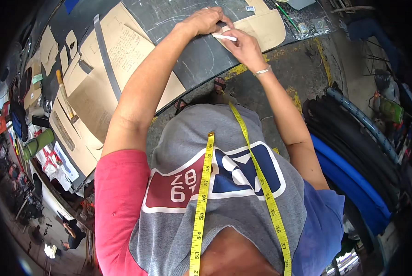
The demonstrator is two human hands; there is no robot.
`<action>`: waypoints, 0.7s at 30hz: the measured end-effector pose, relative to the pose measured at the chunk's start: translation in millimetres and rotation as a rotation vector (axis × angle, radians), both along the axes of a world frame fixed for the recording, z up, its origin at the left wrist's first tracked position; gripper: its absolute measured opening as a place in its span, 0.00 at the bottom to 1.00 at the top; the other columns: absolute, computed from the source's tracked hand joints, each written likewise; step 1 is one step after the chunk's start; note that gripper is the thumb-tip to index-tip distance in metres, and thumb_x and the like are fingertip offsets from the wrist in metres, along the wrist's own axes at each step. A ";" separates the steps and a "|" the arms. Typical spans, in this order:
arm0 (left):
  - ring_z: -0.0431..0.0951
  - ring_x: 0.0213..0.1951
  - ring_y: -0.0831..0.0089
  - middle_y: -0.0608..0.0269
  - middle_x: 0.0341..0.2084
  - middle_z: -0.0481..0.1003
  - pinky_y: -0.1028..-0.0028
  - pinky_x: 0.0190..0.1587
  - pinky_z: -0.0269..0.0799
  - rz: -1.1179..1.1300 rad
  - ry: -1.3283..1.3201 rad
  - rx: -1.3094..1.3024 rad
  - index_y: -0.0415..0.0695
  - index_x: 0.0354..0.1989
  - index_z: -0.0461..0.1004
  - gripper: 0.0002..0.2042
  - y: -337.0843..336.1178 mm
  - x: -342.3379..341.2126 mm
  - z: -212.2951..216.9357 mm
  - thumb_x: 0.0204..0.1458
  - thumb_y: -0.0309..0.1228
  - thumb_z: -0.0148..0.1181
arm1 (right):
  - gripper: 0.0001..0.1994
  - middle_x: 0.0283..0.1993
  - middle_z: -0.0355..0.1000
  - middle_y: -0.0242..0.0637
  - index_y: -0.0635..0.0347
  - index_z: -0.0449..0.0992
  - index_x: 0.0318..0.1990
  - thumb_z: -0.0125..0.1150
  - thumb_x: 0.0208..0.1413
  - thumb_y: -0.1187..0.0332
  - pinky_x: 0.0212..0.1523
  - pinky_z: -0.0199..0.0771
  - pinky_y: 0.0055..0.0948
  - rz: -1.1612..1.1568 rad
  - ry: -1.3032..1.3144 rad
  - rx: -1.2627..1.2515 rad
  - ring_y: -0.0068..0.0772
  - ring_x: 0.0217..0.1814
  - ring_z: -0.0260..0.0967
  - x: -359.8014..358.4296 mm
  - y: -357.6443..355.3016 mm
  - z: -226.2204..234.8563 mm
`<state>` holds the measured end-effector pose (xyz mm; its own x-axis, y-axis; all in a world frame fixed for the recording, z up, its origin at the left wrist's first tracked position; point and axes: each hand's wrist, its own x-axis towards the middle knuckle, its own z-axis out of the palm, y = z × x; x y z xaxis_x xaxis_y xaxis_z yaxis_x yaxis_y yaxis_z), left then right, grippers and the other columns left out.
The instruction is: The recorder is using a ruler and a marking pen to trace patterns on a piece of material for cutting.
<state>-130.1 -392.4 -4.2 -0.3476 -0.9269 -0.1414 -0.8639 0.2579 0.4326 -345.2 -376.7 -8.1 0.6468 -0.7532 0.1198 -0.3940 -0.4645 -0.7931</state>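
Observation:
My left hand (207, 21) reaches across the dark tabletop (194, 57), bent fingers down at the edge of a tan cardboard pattern (268, 30); thumb and index finger are apart. A small dark patch shows under these fingers, too hidden to name. Close beside it, my right hand (246, 48) pinches a slim white marking stick (225, 37). Its tip points left, toward my left hand, at the pattern's left end. Pale curved lines are drawn on the dark surface nearby. A yellow tape measure (203, 198) hangs down both sides of my chest.
Left on the table lie a large cardboard sheet (134, 57) with handwriting, a metal ruler (107, 57), a wooden-handled hammer (65, 96) and smaller patterns. A green pencil (287, 18) lies at the far right. Black and blue rolls (353, 170) stand right; another person (72, 233) is far left.

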 end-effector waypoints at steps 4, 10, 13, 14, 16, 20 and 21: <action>0.75 0.59 0.56 0.59 0.50 0.76 0.60 0.62 0.71 0.006 0.016 -0.066 0.65 0.55 0.82 0.19 0.1 3.0 -12.0 0.53 0.35 0.69 | 0.10 0.36 0.82 0.40 0.58 0.82 0.44 0.70 0.58 0.65 0.36 0.80 0.32 -0.047 0.002 -0.079 0.34 0.32 0.81 14.4 1.3 -8.7; 0.76 0.56 0.54 0.57 0.50 0.77 0.59 0.61 0.71 -0.010 0.033 -0.143 0.63 0.55 0.82 0.18 2.3 6.4 -19.7 0.55 0.36 0.68 | 0.10 0.36 0.82 0.42 0.57 0.84 0.42 0.70 0.55 0.64 0.40 0.80 0.37 -0.038 0.047 -0.120 0.42 0.34 0.81 17.4 -2.0 -5.3; 0.79 0.48 0.51 0.54 0.44 0.80 0.57 0.54 0.74 -0.022 0.077 -0.148 0.57 0.52 0.83 0.15 1.9 9.7 -18.8 0.55 0.36 0.66 | 0.10 0.34 0.81 0.43 0.59 0.84 0.40 0.71 0.56 0.63 0.38 0.80 0.36 -0.020 0.026 -0.174 0.40 0.32 0.81 17.6 -1.9 -4.4; 0.80 0.44 0.51 0.53 0.41 0.82 0.56 0.48 0.75 -0.037 0.080 -0.145 0.54 0.50 0.85 0.14 1.5 10.7 -19.3 0.55 0.35 0.65 | 0.11 0.34 0.81 0.43 0.59 0.84 0.41 0.72 0.55 0.63 0.38 0.80 0.37 -0.017 0.031 -0.180 0.41 0.32 0.81 17.8 -1.7 -4.5; 0.79 0.45 0.50 0.52 0.40 0.81 0.56 0.50 0.75 -0.032 0.103 -0.115 0.58 0.49 0.85 0.14 0.5 7.0 -13.7 0.54 0.34 0.65 | 0.11 0.34 0.81 0.43 0.59 0.84 0.41 0.72 0.55 0.63 0.38 0.80 0.37 -0.020 0.035 -0.177 0.41 0.32 0.80 16.2 -1.0 -4.1; 0.78 0.47 0.50 0.51 0.39 0.80 0.56 0.53 0.73 -0.049 0.098 -0.134 0.60 0.49 0.86 0.16 0.1 12.6 -24.1 0.52 0.31 0.64 | 0.10 0.35 0.82 0.43 0.57 0.84 0.39 0.70 0.52 0.63 0.42 0.81 0.39 0.010 0.090 -0.135 0.47 0.38 0.81 17.9 -0.4 4.1; 0.78 0.47 0.50 0.51 0.39 0.80 0.56 0.53 0.73 -0.051 0.102 -0.131 0.60 0.49 0.86 0.16 -0.1 11.1 -23.4 0.52 0.31 0.64 | 0.10 0.35 0.82 0.43 0.57 0.84 0.39 0.70 0.52 0.63 0.42 0.81 0.39 0.009 0.094 -0.133 0.47 0.38 0.81 14.4 -0.5 2.8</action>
